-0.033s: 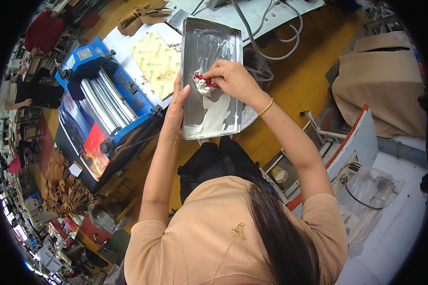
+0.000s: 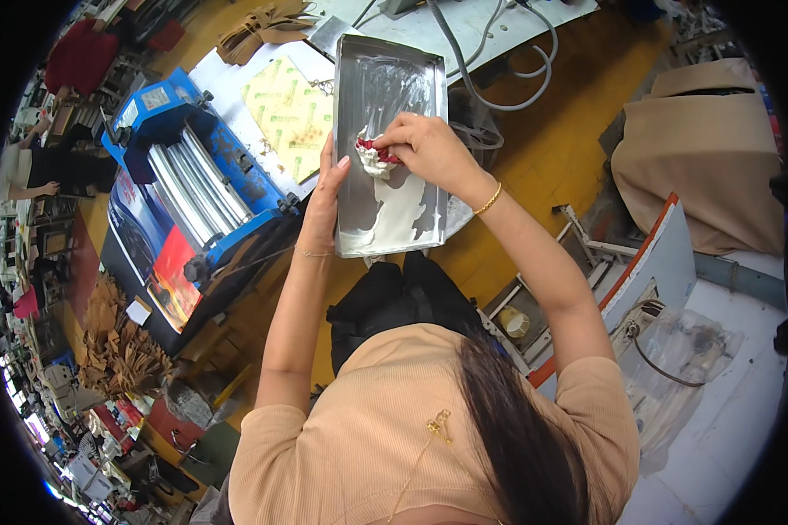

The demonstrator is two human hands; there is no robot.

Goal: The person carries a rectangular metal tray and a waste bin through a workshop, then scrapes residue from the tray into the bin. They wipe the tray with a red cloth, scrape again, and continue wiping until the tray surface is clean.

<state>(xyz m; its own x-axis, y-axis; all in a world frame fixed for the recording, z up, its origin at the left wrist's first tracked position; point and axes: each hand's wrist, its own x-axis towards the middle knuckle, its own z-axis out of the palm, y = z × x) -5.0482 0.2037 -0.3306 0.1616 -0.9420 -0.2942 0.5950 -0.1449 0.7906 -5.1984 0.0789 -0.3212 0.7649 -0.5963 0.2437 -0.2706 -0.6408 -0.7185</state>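
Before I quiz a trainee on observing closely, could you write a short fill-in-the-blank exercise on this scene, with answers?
1. The left hand holds the tray by its ____ side, as the wearer sees it.
2. The right hand pinches a wad whose unsmeared parts are ____.
3. The paste in the tray is ____.
4. The machine with metal rollers has a ____ frame.

Missing words: left; red; white; blue.

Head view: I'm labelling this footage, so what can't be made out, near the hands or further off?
All in the head view:
1. Left hand: most fingers hidden by the metal tray.
2. Red wad: full shape covered by the right hand and white paste.
3. Grey hose: cut off by the top edge.
4. Co-worker at far left: hand details too small.
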